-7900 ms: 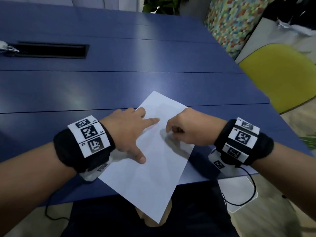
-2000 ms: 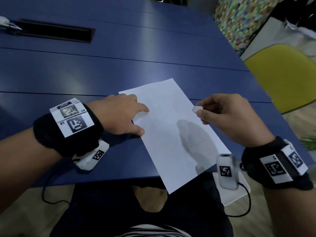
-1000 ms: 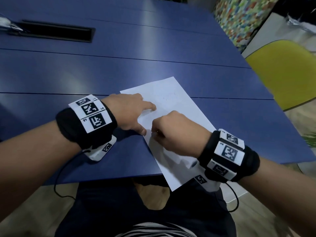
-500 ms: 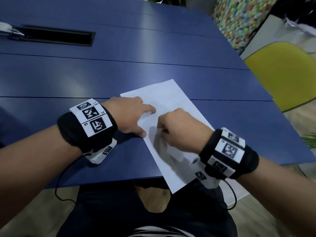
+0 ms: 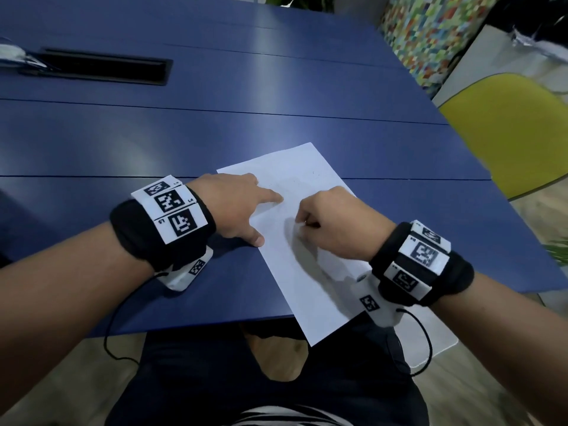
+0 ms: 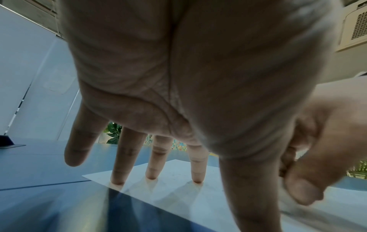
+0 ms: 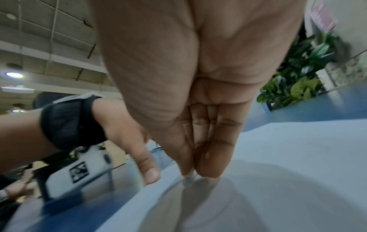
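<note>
A white sheet of paper (image 5: 310,281) lies slanted on the blue table (image 5: 215,133), its near corner hanging over the front edge. My left hand (image 5: 261,212) holds down the sheet's upper left part with straight, spread fingers; in the left wrist view the fingertips (image 6: 152,177) press on the paper (image 6: 174,171). Just to its right, my right hand (image 5: 304,222) is curled, knuckles up. In the right wrist view its thumb and fingers pinch a small white eraser (image 7: 187,180) against the paper (image 7: 298,157). In the head view the eraser is hidden.
A black cable slot (image 5: 101,69) is set into the table at the far left, with a white object (image 5: 15,55) beside it. A yellow chair (image 5: 516,130) stands off the table's right side. A leafy plant (image 7: 298,70) is beyond the far end.
Two seconds ago my right hand was lifted to the right with the eraser. It came down onto the sheet and has shifted slightly up and right. The left hand has stayed put.
</note>
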`<state>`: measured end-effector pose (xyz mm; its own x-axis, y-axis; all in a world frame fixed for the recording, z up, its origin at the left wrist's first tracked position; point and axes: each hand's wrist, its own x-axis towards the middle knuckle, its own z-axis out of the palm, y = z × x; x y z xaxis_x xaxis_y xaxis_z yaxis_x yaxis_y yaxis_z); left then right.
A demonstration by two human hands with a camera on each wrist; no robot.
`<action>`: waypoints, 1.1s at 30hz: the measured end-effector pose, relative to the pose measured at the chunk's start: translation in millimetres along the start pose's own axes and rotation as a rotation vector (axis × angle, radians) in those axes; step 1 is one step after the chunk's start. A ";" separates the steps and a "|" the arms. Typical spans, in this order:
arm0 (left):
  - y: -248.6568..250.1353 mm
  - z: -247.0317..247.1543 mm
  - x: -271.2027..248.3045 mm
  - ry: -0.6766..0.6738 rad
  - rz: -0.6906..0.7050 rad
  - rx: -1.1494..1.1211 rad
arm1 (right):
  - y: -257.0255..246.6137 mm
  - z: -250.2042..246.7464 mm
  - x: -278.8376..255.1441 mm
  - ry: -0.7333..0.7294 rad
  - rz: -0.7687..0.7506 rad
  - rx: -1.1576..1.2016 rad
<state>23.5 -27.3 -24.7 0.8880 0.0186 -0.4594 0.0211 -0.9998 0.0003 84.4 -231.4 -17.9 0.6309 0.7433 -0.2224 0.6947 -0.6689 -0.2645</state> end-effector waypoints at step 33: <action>-7.7 -14.9 5.6 -0.070 0.102 -0.030 | -9.4 -8.2 5.9 -0.139 -0.309 -0.054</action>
<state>35.2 -19.3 -14.1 0.8521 -0.0854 -0.5164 -0.0535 -0.9956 0.0764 84.4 -220.9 -9.0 0.3370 0.9032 -0.2658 0.8655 -0.4083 -0.2901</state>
